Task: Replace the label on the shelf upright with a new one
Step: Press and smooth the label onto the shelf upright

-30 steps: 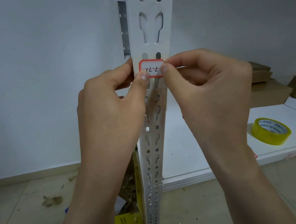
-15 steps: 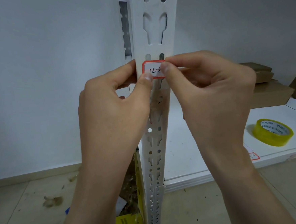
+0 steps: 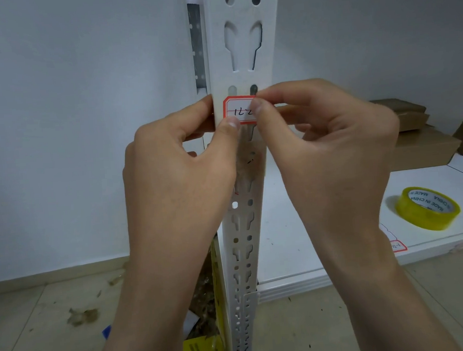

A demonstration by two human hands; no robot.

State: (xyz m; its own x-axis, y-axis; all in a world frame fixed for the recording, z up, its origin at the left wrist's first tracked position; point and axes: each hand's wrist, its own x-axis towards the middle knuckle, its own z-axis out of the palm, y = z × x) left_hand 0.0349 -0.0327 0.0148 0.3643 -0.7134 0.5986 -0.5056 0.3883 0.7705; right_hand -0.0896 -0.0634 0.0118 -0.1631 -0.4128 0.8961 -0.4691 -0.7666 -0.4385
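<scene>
Now the left grip is pinching the label to the upright at its lower-left corner, the right grip pinching its right edge

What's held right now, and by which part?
The label, against the shelf upright. The right hand pinches its right end between thumb and forefinger. The left hand presses its lower left corner with the thumb, forefinger behind the upright.

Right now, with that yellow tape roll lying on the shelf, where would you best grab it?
Probably from above: the tape roll lies flat on the white shelf board with its open core facing up, so a thumb in the hole and fingers on the outer wall can pinch the ring.
</scene>
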